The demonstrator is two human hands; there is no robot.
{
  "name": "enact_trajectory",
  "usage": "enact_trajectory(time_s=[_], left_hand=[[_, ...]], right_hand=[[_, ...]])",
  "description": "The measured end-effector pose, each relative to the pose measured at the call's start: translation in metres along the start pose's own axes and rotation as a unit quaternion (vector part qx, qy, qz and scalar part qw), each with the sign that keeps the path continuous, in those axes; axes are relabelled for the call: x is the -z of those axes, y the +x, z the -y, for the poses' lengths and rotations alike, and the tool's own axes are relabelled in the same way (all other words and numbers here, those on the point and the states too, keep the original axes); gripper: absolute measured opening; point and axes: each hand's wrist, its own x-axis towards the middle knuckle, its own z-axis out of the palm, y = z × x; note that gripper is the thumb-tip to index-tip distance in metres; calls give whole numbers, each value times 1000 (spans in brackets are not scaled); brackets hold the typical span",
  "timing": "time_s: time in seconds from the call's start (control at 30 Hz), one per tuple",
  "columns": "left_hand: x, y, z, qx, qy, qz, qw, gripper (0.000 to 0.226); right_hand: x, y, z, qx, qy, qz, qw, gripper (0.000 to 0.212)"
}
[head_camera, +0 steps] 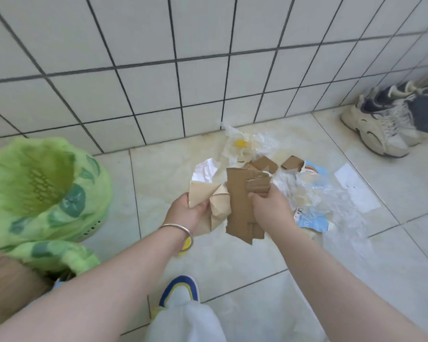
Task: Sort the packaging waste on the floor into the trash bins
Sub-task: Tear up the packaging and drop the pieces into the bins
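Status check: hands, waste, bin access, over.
Left hand grips crumpled paper; right hand grips cardboard pieces. Plastic wrap on floor. Green-lined bin left, unobstructed.

A pair of worn cream and navy sneakers (391,119) stands on the pale tiled floor (232,262) against the white tiled wall (158,58) at the far right. A blue and yellow shoe (181,290) shows below a light trouser leg (183,322).
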Motion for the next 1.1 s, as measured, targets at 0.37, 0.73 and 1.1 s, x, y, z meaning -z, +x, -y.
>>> enact_trajectory(time_s=[0.37, 0.73, 1.1], left_hand=[[176, -134, -35, -115, 45, -157, 980, 16], [286, -173, 58, 16, 52, -201, 978, 20], [288, -139, 114, 69, 544, -104, 830, 27]], right_hand=[[-82, -168, 117, 106, 99, 91, 985, 11], [-209, -222, 110, 104, -46, 240, 964, 26], [-284, -203, 68, 73, -212, 292, 930, 29]])
